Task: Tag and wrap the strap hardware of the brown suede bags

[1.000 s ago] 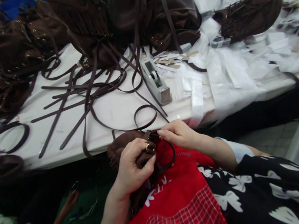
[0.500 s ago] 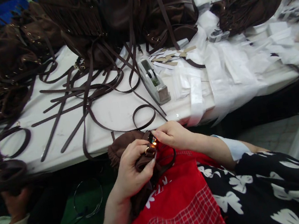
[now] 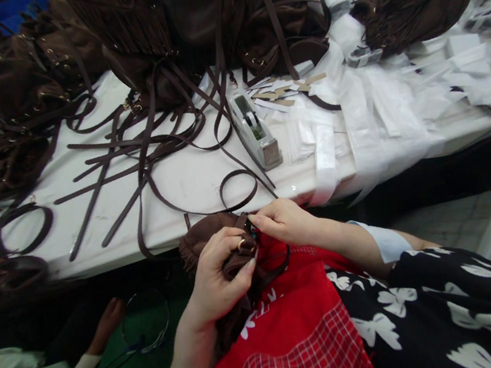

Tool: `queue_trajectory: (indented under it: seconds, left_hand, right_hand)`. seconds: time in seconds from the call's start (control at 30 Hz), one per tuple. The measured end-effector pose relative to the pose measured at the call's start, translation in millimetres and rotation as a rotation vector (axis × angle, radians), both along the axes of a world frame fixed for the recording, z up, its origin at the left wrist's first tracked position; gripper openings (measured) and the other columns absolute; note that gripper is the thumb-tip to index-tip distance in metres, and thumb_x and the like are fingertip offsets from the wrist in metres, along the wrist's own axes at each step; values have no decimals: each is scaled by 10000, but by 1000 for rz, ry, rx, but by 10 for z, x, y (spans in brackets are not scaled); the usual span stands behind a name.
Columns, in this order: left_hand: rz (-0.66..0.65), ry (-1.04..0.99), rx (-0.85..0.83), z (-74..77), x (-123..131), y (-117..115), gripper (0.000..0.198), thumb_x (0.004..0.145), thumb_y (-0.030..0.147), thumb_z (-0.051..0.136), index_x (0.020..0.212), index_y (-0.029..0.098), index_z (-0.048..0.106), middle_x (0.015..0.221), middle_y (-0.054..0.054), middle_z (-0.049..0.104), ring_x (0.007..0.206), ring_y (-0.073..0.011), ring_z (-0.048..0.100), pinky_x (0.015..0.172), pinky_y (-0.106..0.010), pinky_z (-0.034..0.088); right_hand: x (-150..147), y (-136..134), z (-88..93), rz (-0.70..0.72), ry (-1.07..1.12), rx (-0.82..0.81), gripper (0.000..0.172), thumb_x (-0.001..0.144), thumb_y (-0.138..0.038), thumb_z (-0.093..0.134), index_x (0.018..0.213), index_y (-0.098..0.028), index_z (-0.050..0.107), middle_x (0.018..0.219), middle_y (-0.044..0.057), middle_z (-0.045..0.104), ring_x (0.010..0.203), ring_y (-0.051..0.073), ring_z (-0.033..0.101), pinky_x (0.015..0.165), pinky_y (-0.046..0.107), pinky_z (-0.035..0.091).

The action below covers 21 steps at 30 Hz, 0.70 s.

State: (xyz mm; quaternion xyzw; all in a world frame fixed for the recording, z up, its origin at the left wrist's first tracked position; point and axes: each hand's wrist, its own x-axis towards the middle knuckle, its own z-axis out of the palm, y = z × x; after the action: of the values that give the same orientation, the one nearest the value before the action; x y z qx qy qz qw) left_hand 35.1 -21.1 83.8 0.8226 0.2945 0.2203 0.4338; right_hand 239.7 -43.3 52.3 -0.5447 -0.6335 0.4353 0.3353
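At the table's front edge my left hand (image 3: 221, 267) is closed on a dark brown fringed bag (image 3: 210, 229), pinching it by a metal ring and a leather tab. My right hand (image 3: 281, 221) sits right beside it, fingers curled round a small dark lighter (image 3: 250, 226) held against the tab; most of the lighter is hidden and no flame shows. The bag rests against a red apron (image 3: 289, 325). A thin brown strap hangs below my hands.
On the white table (image 3: 190, 186) lie loose brown straps (image 3: 149, 155), a grey tape dispenser (image 3: 253, 130), paper tags (image 3: 278, 93) and plastic bags (image 3: 383, 114). Brown bags (image 3: 249, 23) are heaped behind. A co-worker's hands (image 3: 109, 318) are at the left.
The lighter's flame, burning at the tab before, is out. My hands have stayed nearly in place. At the left, one hand of the co-worker has dropped away from a brown piece, towards the right.
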Motion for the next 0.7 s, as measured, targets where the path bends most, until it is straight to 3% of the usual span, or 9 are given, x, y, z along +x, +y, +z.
queue_trajectory:
  seconds: [0.43,0.6,0.7]
  left_hand:
    - [48,-69,-75,-31,-43,10,109,838,168,604,928,231,610,977,-41,605,873,-181,597,808,-322,486]
    - [376,-286,-306,-71,-251,68,90,806,225,641,888,203,672,1304,-93,565,1030,-229,600,834,-327,518]
    - [570,-484,-494,-45,-350,99,99,724,199,656,817,186,685,1369,-81,556,957,-198,621,780,-291,541]
  right_hand:
    - [41,48,-13,0,74,8,545,956,-522,343,539,-178,411,519,-28,381,515,95,346,529,261,225]
    - [425,206,-43,-275,-36,147,434,943,-516,399,691,-182,516,608,-17,461,605,132,444,592,261,296]
    - [582,278,-49,-369,-162,180,356,891,-482,514,685,-193,492,595,-26,439,594,134,424,582,265,291]
